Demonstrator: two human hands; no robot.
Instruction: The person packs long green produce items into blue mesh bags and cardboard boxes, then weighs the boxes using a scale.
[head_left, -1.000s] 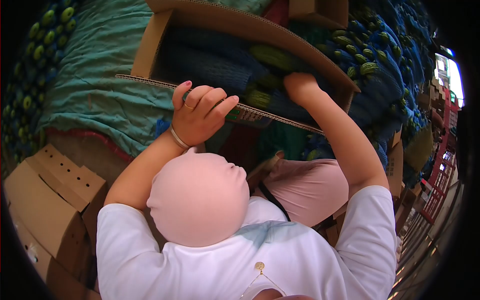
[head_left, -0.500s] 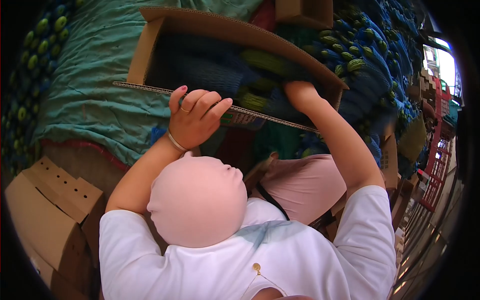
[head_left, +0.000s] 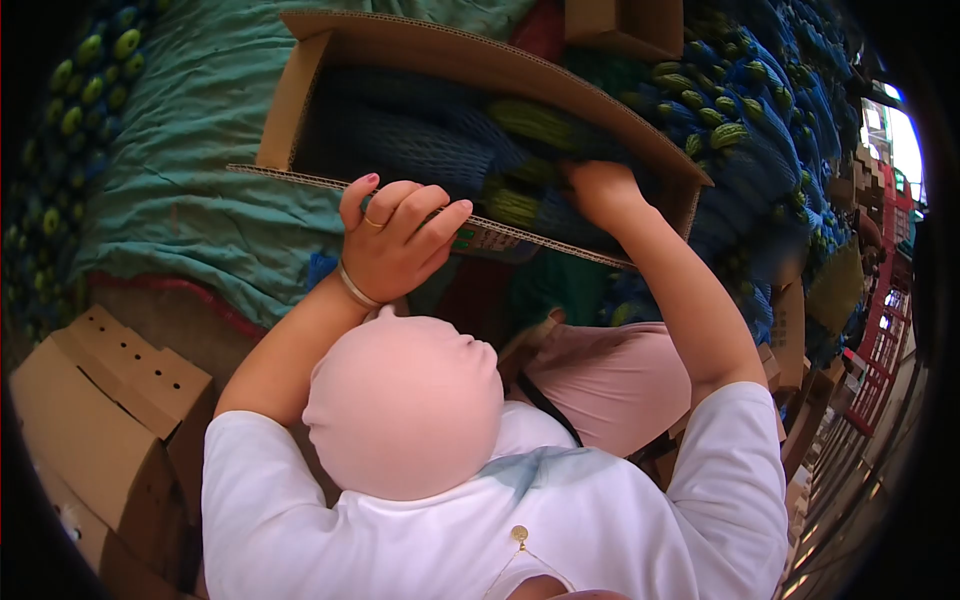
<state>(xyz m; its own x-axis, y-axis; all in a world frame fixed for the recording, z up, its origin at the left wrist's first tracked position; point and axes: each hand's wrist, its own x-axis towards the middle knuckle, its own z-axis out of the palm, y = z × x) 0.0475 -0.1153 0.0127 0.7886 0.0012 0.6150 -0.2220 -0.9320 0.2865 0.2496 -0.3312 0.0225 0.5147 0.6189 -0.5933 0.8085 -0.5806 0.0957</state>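
From the head camera, we see our left hand (head_left: 395,240) at the near edge of a long brown box (head_left: 285,110). Its fingers are a bit bent by the edge, but we can't tell if they squeeze it. Our right hand (head_left: 605,190) is down inside the box. Its fingertips are hidden, so we can't tell if they grab anything. Green stripy fruit (head_left: 535,122) and blue net (head_left: 410,140) lie in the box, near that hand.
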